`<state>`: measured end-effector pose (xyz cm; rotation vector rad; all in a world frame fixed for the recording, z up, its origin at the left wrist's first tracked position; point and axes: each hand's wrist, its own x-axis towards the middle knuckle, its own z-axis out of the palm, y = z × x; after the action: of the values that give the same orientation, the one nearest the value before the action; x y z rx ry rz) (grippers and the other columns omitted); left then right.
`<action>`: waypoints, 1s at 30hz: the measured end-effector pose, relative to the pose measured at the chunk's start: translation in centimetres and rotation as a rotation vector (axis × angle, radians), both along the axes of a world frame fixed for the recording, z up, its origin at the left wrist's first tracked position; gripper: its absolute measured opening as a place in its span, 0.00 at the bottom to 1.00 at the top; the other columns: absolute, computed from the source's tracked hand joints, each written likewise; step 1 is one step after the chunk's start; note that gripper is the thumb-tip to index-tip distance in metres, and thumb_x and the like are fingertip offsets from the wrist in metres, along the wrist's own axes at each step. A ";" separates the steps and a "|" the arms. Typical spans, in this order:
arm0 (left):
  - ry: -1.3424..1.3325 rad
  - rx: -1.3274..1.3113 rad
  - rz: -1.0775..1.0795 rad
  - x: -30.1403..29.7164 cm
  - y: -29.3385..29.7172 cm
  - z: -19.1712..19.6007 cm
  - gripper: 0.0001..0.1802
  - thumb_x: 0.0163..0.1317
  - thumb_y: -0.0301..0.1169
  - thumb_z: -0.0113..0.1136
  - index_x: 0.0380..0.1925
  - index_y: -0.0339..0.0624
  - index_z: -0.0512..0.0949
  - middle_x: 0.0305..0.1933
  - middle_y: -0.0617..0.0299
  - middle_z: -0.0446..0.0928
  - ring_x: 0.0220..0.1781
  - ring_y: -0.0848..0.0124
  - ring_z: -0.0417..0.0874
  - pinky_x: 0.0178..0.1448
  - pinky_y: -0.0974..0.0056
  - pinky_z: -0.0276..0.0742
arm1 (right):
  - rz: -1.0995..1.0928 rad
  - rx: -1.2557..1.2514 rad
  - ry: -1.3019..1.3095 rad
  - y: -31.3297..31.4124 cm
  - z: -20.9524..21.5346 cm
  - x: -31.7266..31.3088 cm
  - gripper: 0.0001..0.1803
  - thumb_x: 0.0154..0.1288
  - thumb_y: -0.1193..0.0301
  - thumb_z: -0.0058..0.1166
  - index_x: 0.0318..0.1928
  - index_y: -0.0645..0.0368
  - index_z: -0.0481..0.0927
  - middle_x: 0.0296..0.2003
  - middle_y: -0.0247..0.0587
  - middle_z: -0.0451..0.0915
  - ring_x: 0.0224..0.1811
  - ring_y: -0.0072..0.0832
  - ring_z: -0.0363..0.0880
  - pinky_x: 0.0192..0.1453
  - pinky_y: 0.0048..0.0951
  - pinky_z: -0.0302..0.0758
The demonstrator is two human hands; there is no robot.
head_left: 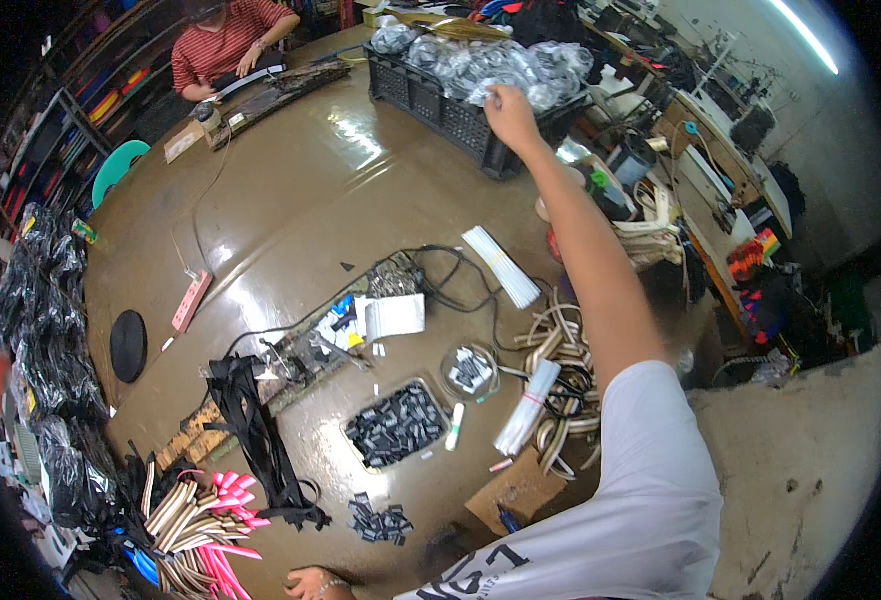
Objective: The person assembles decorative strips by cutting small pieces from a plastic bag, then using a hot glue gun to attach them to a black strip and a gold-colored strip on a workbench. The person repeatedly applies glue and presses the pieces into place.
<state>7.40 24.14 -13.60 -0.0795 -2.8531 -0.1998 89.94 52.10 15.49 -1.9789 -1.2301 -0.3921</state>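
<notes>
My right arm stretches far across the table to a black plastic crate (430, 108), heaped with clear plastic bags (535, 65) that look full of something pale. At the crate's near side my right hand (510, 115) has its fingers drawn together on one of the bags; the fingertips are partly hidden. My left hand (318, 583) rests at the table's near edge, only partly in view, its fingers loosely spread and nothing seen in them. Nearest to it lies a small pile of black pieces (379, 520), with a tray of similar black pieces (397, 426) beyond.
Black straps (255, 430) and pink-and-beige strips (195, 515) lie at left. A round container of white pieces (468, 371), white sticks (501, 267) and coiled beige tubing (563, 345) are at right. A pink power strip (192, 302) trails a cord. Another person (225, 50) works at the far left.
</notes>
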 end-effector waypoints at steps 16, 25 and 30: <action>0.016 -0.164 0.087 -1.6 -1.8 0.7 0.30 0.59 0.63 0.49 0.58 0.67 0.66 0.67 0.50 0.56 0.69 0.46 0.55 0.64 0.30 0.54 | -0.224 -0.241 -0.062 4.3 -5.1 10.8 0.34 0.57 0.44 0.54 0.51 0.61 0.80 0.47 0.59 0.80 0.52 0.52 0.77 0.57 0.45 0.72; 0.048 -0.168 0.098 -1.5 -1.0 1.2 0.30 0.59 0.64 0.48 0.58 0.67 0.67 0.66 0.51 0.58 0.68 0.47 0.57 0.63 0.30 0.55 | -0.346 -0.351 -0.070 3.4 -4.8 7.3 0.33 0.55 0.49 0.58 0.54 0.60 0.77 0.48 0.54 0.79 0.51 0.51 0.77 0.55 0.47 0.74; 0.039 -0.175 0.086 0.7 -0.9 2.3 0.30 0.59 0.64 0.48 0.58 0.67 0.67 0.65 0.51 0.59 0.68 0.48 0.58 0.62 0.30 0.55 | -0.169 -0.484 -0.339 1.8 -5.9 7.1 0.35 0.56 0.46 0.60 0.55 0.59 0.75 0.52 0.51 0.76 0.54 0.51 0.75 0.56 0.48 0.73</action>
<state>8.09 23.24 -11.29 0.0041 -2.8218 0.0689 97.03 53.94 9.63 -2.5158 -1.4760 -0.5746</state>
